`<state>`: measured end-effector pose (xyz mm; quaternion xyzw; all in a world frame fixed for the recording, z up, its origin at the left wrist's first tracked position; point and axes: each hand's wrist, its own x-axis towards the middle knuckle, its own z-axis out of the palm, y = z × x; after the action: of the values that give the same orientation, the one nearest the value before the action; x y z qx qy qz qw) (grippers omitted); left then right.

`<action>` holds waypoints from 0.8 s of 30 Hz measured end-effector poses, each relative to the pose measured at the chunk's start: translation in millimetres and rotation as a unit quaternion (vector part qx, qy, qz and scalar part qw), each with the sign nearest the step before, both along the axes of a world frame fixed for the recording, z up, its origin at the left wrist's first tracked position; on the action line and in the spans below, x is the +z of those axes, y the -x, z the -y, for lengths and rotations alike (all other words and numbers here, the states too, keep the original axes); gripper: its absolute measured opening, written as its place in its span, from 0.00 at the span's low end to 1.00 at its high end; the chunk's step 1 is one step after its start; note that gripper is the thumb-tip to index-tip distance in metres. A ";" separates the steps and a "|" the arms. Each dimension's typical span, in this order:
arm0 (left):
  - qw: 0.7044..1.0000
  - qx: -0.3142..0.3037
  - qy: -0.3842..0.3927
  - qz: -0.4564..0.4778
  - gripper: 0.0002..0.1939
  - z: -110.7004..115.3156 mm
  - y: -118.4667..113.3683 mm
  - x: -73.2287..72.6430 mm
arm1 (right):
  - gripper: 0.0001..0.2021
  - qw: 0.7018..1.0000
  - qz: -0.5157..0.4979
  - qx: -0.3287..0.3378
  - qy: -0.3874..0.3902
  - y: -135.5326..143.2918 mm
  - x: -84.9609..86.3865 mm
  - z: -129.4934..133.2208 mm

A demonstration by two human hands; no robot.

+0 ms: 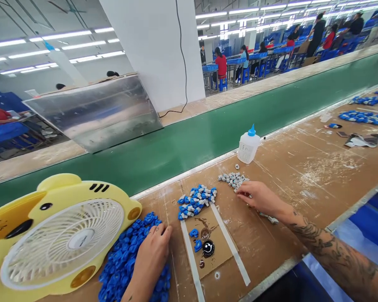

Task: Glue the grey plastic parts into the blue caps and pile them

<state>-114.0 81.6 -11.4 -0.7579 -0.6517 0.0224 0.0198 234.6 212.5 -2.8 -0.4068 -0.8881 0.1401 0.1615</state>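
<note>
My left hand [153,251] rests on a heap of small blue plastic pieces [119,256], its fingers curled down and its fingertips hidden. Over at the right, my right hand [258,196] has its fingers drawn together at the edge of a small pile of grey pieces [233,179]; whatever is between the fingertips is hidden. Between the hands lies a cardboard sheet [219,247] edged by pale strips. Joined blue-and-grey pieces [197,201] are heaped at its far end. Two loose blue pieces [194,233] lie near a round dish of dark glossy liquid [208,248].
A yellow animal-shaped fan [82,235] stands at the left, against the blue heap. A white bottle with a blue nozzle [248,144] stands behind the grey pile. The green conveyor belt [192,134] runs behind the table. More blue pieces [365,117] lie far right; people sit beyond.
</note>
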 end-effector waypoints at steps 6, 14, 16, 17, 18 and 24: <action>0.993 0.012 -0.080 0.091 0.15 -0.3 -0.7 -17.1 | 0.09 0.992 0.115 0.056 -0.004 -25.3 -0.3 10.6; 0.991 0.055 0.060 0.109 0.12 1.3 -12.8 9.1 | 0.12 0.994 0.060 0.089 0.011 -8.8 -14.6 19.6; 0.991 0.046 0.068 0.108 0.12 3.1 -9.4 11.3 | 0.12 0.994 0.004 0.095 0.050 -5.8 -14.8 25.5; 0.991 0.038 0.072 0.109 0.12 4.0 -8.1 11.9 | 0.12 0.992 -0.023 0.098 0.072 -3.8 -14.7 29.5; 0.991 0.028 0.075 0.110 0.11 4.9 -7.2 12.5 | 0.12 0.990 -0.046 0.100 0.093 -1.4 -14.7 34.0; 0.989 -0.014 0.094 0.112 0.14 5.6 -8.2 20.0 | 0.11 0.973 -0.118 0.094 0.174 13.5 -20.2 56.0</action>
<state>-105.8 76.0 8.6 -0.7634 -0.6339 -0.0016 -0.1239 221.1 156.5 -23.0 -0.3239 -0.8590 0.3541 0.1786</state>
